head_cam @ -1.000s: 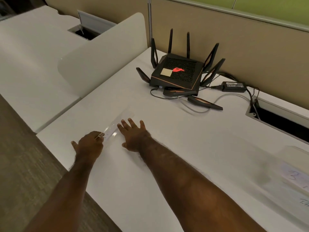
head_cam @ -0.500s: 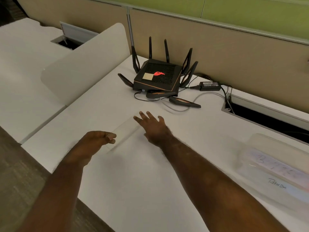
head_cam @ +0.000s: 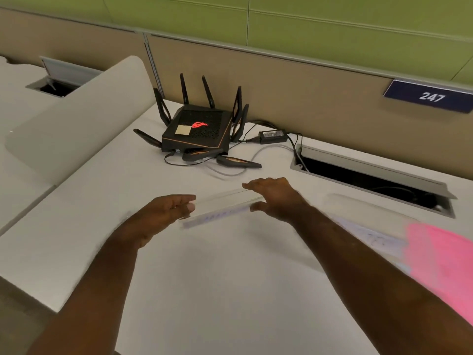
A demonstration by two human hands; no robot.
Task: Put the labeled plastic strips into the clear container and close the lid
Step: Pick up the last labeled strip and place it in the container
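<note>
Both hands hold one clear plastic strip just above the white desk, the strip running from lower left to upper right between them. The left hand pinches the strip's left end, thumb against curled fingers, so that grip is closed on it. The right hand takes the other end, with fingers over the far edge and thumb at the near edge, a loose but closed grip on the same strip. Blue writing runs along the strip's near edge, too blurred to read. To the right on the desk lies the clear container, blurred, with faint handwriting on it and something pink at its right end. Behind the hands sits a black router with upright antennas, a power adapter beside it, and an open cable hatch in the desk
</note>
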